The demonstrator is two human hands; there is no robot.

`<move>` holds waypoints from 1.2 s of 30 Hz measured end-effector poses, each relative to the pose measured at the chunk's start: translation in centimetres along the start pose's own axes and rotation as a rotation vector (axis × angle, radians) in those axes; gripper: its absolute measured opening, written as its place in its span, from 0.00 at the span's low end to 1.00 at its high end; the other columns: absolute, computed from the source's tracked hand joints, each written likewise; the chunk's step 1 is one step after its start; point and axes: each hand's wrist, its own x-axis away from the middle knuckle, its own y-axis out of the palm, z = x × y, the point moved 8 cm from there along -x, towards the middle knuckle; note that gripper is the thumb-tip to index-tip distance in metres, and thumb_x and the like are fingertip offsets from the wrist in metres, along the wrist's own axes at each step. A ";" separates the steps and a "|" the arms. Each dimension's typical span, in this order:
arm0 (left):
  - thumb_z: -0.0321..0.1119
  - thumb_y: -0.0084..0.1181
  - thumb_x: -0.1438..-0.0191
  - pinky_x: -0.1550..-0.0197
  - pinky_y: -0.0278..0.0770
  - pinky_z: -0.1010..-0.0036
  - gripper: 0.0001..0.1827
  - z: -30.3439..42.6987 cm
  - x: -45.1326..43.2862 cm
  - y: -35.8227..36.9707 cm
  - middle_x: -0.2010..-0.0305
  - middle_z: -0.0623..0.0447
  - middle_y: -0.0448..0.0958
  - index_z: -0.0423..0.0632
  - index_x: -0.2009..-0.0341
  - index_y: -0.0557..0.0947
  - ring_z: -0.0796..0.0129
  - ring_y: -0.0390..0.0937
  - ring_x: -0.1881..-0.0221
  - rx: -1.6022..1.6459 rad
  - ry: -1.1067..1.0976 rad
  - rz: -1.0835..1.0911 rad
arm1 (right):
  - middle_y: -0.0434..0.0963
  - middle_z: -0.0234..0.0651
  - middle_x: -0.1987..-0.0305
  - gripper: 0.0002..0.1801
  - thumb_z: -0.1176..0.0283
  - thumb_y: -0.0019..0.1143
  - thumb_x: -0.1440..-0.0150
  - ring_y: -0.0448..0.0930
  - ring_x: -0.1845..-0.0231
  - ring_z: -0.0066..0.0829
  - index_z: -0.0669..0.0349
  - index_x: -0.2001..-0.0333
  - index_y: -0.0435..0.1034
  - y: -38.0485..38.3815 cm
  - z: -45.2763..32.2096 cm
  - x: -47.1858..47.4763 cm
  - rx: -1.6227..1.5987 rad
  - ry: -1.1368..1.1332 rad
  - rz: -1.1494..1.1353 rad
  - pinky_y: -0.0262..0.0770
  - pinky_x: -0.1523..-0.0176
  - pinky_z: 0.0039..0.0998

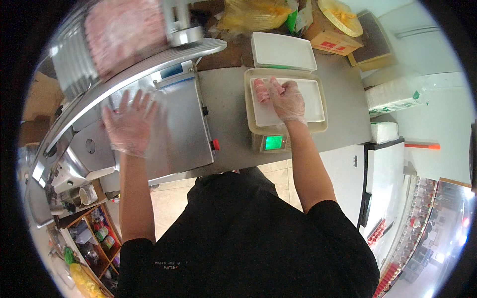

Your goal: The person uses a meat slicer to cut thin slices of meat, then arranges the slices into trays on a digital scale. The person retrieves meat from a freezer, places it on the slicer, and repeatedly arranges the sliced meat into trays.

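Observation:
My left hand (130, 124), in a clear plastic glove, hovers with spread fingers over the steel base of a meat slicer (179, 123). A large block of frozen meat (125, 35) sits on the slicer's carriage above it, slightly blurred. My right hand (288, 100), also gloved, has its fingers around a pink meat roll (276, 85) on a white rectangular tray (311, 111). Left of that roll, more rolled meat slices (261, 90) lie in a column on the tray. The tray rests on the pan of a digital scale (250, 119) with a lit green display.
Behind the scale lie stacked white trays (283, 51). A cardboard box (331, 43) and a yellow plastic bag (253, 16) stand at the back. Packaged tissues (393, 97) are at the right. The slicer's red knob (215, 144) projects at its near right side.

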 end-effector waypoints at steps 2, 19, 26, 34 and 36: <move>0.68 0.44 0.42 0.28 0.48 0.46 0.45 2.7 -0.5 -0.2 0.27 0.41 0.52 0.49 0.30 0.60 0.47 0.50 0.27 0.010 0.063 0.022 | 0.80 0.54 0.65 0.31 0.43 0.49 0.40 0.80 0.58 0.54 0.65 0.54 0.74 0.7 1.3 -0.3 0.007 0.064 -0.076 0.74 0.51 0.45; 0.50 0.49 0.39 0.49 0.78 0.59 0.22 12.1 -3.7 -0.3 0.56 0.49 0.80 0.46 0.51 0.79 0.60 0.79 0.55 0.166 0.153 -0.601 | 0.80 0.45 0.58 0.24 0.55 0.51 0.36 0.81 0.64 0.34 0.67 0.52 0.73 -1.7 2.2 -0.4 -0.276 -0.015 0.017 0.77 0.60 0.32; 0.41 0.52 0.40 0.49 0.77 0.62 0.17 11.2 -5.9 -3.0 0.55 0.48 0.77 0.43 0.53 0.77 0.61 0.75 0.59 0.190 0.286 -0.020 | 0.78 0.38 0.58 0.17 0.64 0.56 0.36 0.78 0.64 0.24 0.67 0.51 0.72 -2.0 -3.0 1.5 -0.575 -0.129 0.072 0.77 0.60 0.27; 0.47 0.54 0.38 0.42 0.73 0.62 0.26 -3.8 -5.8 -1.2 0.45 0.47 0.74 0.46 0.41 0.70 0.59 0.73 0.45 -0.207 0.153 -0.069 | 0.77 0.43 0.51 0.27 0.64 0.54 0.36 0.76 0.61 0.30 0.62 0.37 0.61 4.6 -15.8 9.7 -0.653 -0.453 -0.431 0.74 0.49 0.33; 0.51 0.52 0.38 0.37 0.67 0.58 0.33 -8.4 -0.2 4.4 0.39 0.44 0.70 0.47 0.35 0.64 0.56 0.68 0.38 -0.222 0.022 -0.125 | 0.77 0.45 0.51 0.27 0.60 0.51 0.34 0.78 0.60 0.33 0.62 0.36 0.60 4.7 -18.4 9.8 -0.777 -0.561 -0.447 0.75 0.49 0.34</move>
